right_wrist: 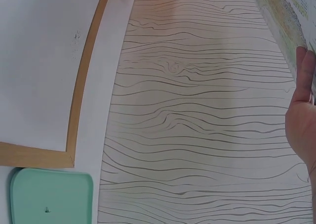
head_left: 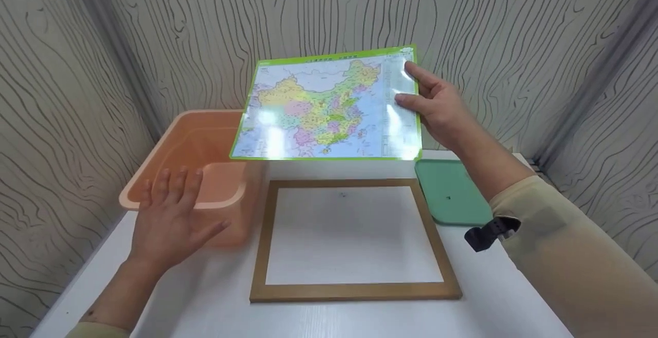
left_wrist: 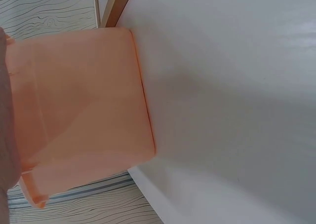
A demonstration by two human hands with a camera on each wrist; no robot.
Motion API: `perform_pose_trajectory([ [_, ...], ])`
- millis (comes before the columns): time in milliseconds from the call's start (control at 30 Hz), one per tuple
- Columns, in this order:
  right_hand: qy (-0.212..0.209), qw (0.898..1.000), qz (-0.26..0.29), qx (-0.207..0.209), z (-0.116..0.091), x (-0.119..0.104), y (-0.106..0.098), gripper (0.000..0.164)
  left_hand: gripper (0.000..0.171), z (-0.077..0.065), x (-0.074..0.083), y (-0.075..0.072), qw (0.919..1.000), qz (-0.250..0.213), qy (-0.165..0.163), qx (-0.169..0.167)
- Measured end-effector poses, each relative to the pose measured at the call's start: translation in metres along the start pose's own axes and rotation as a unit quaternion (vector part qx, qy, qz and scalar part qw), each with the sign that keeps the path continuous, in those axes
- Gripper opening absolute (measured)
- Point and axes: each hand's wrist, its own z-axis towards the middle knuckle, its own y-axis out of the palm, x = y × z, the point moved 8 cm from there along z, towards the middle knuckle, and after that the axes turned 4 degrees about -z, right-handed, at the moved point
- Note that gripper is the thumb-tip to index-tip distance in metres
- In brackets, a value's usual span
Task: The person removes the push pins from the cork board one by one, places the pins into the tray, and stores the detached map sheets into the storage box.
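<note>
My right hand (head_left: 444,107) grips the right edge of a glossy map sheet (head_left: 318,107) with a green border, thumb on its front. The sheet is raised above the table, and its left part overlaps the basin in the head view. In the right wrist view, fingers (right_wrist: 304,76) lie against the sheet's other printed side (right_wrist: 281,17). My left hand (head_left: 167,220) has its fingers spread straight at the near rim of an orange plastic basin (head_left: 231,220). Below the sheet, a brown wooden frame (head_left: 354,290) with a white inner panel (head_left: 354,240) lies flat.
A green tray (head_left: 455,189) with a small dark spot lies right of the frame, partly behind my right forearm. Everything stands on a white table (head_left: 205,297). Wood-patterned walls (head_left: 329,9) close in the back and both sides.
</note>
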Motion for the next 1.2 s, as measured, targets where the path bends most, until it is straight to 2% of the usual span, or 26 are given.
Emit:
perform_pose_trajectory([
  [200, 0.005, 1.0, -0.008, 0.005, -0.001, 0.0, 0.001, 0.085, 0.113, 0.0, 0.013, -0.003, 1.0, 0.01, -0.002, 0.001],
  [500, 0.016, 0.999, -0.038, 0.004, 0.006, 0.013, 0.024, 0.085, 0.114, -0.001, 0.011, -0.002, 0.9998, 0.012, -0.008, -0.016],
  [800, 0.032, 0.998, -0.061, -0.003, 0.009, 0.026, 0.043, 0.082, 0.112, 0.0, 0.014, -0.004, 1.0, 0.001, 0.004, 0.008],
  [1200, 0.047, 0.998, -0.05, -0.003, 0.01, 0.036, 0.051, 0.081, 0.112, -0.001, 0.014, -0.004, 0.9999, -0.006, 0.002, 0.01],
])
